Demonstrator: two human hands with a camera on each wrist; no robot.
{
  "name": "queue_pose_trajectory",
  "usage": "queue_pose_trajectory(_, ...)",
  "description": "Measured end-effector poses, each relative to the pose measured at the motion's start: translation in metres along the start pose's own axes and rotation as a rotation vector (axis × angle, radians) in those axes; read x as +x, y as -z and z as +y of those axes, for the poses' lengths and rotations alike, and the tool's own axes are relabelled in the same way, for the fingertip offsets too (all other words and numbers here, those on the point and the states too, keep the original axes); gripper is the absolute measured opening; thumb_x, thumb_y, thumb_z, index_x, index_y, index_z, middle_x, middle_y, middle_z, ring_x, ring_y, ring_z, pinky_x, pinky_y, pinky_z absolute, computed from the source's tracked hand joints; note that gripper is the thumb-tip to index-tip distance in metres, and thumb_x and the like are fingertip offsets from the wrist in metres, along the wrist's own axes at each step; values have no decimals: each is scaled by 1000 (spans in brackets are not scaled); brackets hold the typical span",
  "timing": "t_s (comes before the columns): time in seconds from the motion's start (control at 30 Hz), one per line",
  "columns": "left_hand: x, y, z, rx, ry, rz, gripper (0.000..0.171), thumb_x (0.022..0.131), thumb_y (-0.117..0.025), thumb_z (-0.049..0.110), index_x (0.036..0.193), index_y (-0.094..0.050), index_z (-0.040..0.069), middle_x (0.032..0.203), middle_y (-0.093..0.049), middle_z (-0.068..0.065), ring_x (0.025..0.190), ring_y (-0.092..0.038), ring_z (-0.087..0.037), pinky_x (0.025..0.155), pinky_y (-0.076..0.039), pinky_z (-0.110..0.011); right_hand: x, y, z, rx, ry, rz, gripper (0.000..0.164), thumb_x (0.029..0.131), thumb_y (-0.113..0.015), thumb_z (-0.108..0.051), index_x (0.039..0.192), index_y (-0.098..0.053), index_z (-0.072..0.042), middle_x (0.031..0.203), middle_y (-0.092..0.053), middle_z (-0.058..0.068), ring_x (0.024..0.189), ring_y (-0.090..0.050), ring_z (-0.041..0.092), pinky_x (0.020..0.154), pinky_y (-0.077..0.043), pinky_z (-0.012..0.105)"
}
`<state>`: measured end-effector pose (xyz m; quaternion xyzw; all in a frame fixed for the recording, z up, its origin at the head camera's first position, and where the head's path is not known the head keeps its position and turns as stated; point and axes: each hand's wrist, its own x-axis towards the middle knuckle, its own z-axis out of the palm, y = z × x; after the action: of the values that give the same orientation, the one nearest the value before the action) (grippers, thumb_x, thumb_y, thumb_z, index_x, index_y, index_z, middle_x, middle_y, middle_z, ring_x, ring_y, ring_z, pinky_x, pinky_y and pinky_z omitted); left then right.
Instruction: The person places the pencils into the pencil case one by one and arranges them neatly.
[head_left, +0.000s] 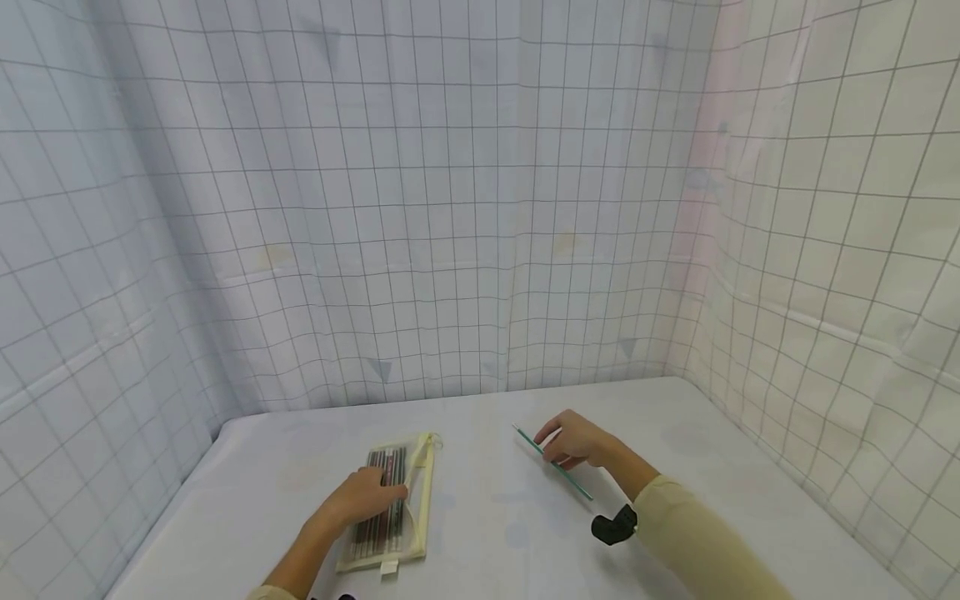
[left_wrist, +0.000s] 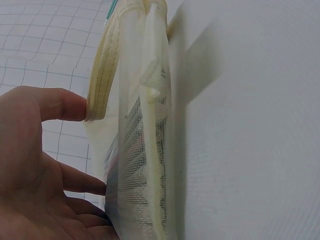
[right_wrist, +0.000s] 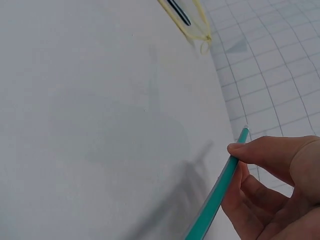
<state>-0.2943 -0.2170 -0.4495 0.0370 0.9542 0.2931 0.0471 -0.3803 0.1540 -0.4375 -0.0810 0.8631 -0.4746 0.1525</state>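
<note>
A slim teal pencil (head_left: 573, 481) with a pale tip is pinched between thumb and fingers of my right hand (head_left: 576, 439), tilted just above the white table. In the right wrist view the pencil (right_wrist: 216, 200) runs toward the camera. My left hand (head_left: 365, 497) rests on a see-through mesh pencil case (head_left: 415, 542) with cream edging. Several dark pencils (head_left: 390, 475) lie inside it. In the left wrist view the thumb touches the raised zipper edge (left_wrist: 102, 82), and the other fingers press the mesh. Where those fingertips end is partly hidden.
The white table (head_left: 480, 450) carries the case on the left. White curtains (head_left: 480, 208) with a dark grid stand behind and on both sides. A black wrist camera (head_left: 615, 526) sits at the right sleeve. A small ring (head_left: 437, 442) hangs at the case's far corner.
</note>
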Motion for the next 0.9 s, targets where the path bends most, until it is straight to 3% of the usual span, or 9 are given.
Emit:
queue_pose_trajectory(0.13, 1, 0, -2, 5, -7, -7, 45, 86, -66, 36, 97, -59, -7, 88, -58, -13, 77, -57, -27, 74, -53, -46, 5, -15, -7, 20, 1, -11, 26, 84, -78, 5, 109, -77, -4, 91, -70, 8, 75, -66, 20, 67, -59, 37)
queue_pose_trajectory(0.47, 3, -1, -4, -5, 4, -10, 39, 86, -66, 36, 92, -58, -2, 84, -57, -11, 73, -58, -24, 67, -52, -40, 14, -56, -24, 41, 26, -76, 26, 83, -79, 5, 106, -77, -5, 89, -71, 8, 75, -65, 20, 68, -59, 36)
queue_pose_trajectory(0.9, 1, 3, 2, 7, 13, -24, 46, 86, -66, 35, 101, -60, -8, 88, -58, -13, 77, -58, -26, 72, -52, -44, 25, -109, -51, 55, 54, -129, 20, 82, -80, 5, 98, -78, -6, 82, -73, 7, 67, -64, 17, 59, -56, 32)
